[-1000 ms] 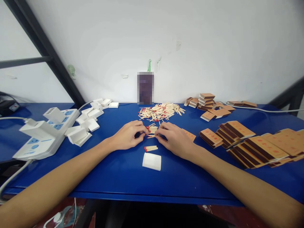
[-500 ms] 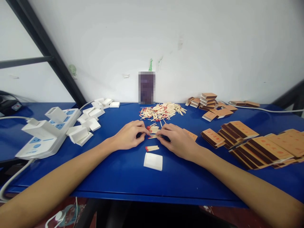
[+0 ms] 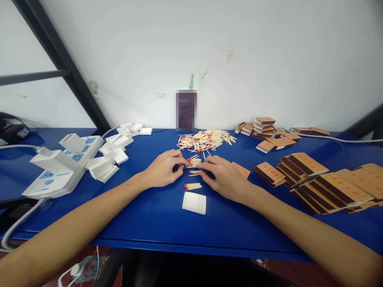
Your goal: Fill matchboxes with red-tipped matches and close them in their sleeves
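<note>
Beyond the white tray (image 3: 194,203), the small match row (image 3: 194,173) lies clearer of the larger bundle (image 3: 194,162) than half a second ago; we judge it separating. Our left hand (image 3: 164,169) and right hand (image 3: 227,177) curl, fingertips slightly parted; grip, we cannot tell.

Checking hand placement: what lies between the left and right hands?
Head view: a bunch of matches and, nearer the camera, a few more matches lie between the left hand and right hand.
</note>
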`<state>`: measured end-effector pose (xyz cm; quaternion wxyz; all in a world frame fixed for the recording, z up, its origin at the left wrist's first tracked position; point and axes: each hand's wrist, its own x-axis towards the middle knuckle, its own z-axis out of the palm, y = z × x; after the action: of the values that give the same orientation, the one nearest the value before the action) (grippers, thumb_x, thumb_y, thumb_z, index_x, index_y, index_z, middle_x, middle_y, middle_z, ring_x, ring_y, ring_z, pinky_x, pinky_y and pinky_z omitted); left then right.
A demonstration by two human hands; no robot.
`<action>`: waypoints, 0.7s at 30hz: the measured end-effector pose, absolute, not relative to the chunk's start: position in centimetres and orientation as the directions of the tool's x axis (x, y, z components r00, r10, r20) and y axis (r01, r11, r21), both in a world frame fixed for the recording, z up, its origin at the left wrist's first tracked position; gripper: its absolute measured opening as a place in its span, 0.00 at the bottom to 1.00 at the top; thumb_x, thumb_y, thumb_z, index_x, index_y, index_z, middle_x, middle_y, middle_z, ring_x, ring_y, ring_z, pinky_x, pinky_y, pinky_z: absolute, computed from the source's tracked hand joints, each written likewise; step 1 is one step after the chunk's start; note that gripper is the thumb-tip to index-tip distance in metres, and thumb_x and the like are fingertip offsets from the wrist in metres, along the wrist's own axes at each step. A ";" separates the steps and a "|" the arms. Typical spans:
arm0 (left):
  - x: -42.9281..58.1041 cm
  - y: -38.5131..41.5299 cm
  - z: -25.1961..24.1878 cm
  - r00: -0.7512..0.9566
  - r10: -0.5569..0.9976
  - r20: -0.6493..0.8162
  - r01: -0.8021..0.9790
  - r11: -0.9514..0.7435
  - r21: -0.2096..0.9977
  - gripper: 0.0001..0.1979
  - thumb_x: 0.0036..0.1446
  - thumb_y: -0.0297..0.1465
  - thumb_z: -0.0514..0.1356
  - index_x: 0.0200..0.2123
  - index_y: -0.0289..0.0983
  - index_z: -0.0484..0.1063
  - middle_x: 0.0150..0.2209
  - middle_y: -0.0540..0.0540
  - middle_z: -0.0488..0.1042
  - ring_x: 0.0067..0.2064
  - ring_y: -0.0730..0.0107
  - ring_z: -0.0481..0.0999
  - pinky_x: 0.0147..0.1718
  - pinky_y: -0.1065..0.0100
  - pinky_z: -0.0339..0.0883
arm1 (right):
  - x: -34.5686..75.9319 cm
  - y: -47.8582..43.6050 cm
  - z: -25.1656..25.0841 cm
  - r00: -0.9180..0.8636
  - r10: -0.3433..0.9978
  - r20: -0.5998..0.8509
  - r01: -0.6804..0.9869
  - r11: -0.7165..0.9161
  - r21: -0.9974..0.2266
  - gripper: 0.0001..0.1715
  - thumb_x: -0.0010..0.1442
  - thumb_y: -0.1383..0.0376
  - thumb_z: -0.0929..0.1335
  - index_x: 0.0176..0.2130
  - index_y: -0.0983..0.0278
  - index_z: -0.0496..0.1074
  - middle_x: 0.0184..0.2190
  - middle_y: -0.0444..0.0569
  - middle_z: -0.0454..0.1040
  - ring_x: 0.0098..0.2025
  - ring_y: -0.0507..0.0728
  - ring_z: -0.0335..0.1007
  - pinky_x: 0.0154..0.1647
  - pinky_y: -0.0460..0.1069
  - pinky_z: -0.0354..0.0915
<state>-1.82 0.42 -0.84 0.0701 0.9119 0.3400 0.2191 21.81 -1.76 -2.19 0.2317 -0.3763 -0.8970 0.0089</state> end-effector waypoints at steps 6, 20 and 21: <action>-1.8 0.4 -0.9 0.696 0.628 0.350 0.567 -0.778 0.269 0.13 0.59 0.24 0.54 0.41 0.37 0.78 0.36 0.46 0.71 0.38 0.68 0.71 0.40 0.66 0.66 | 21.7 -1.7 -2.3 -0.611 0.678 0.410 0.674 0.716 -0.179 0.14 0.66 0.66 0.64 0.48 0.65 0.75 0.36 0.51 0.72 0.39 0.58 0.67 0.40 0.53 0.64; -1.8 0.4 -0.8 0.732 0.605 0.314 0.541 -0.796 0.271 0.14 0.61 0.25 0.53 0.44 0.37 0.78 0.39 0.45 0.72 0.42 0.66 0.71 0.44 0.64 0.67 | 21.8 -1.7 -2.2 -0.646 0.662 0.379 0.654 0.737 -0.172 0.10 0.66 0.67 0.64 0.38 0.63 0.76 0.35 0.50 0.73 0.38 0.57 0.68 0.38 0.51 0.60; -1.8 0.4 -0.8 0.734 0.607 0.306 0.545 -0.795 0.267 0.15 0.61 0.25 0.53 0.44 0.37 0.78 0.39 0.45 0.72 0.42 0.66 0.71 0.44 0.64 0.67 | 21.9 -1.7 -2.1 -0.645 0.666 0.374 0.655 0.734 -0.178 0.10 0.66 0.67 0.64 0.38 0.63 0.76 0.35 0.50 0.73 0.38 0.57 0.68 0.38 0.51 0.60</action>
<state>-1.82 0.41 -0.81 0.0797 0.9276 0.3105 0.1917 21.86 -1.70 -2.11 0.2114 -0.3643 -0.9069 0.0132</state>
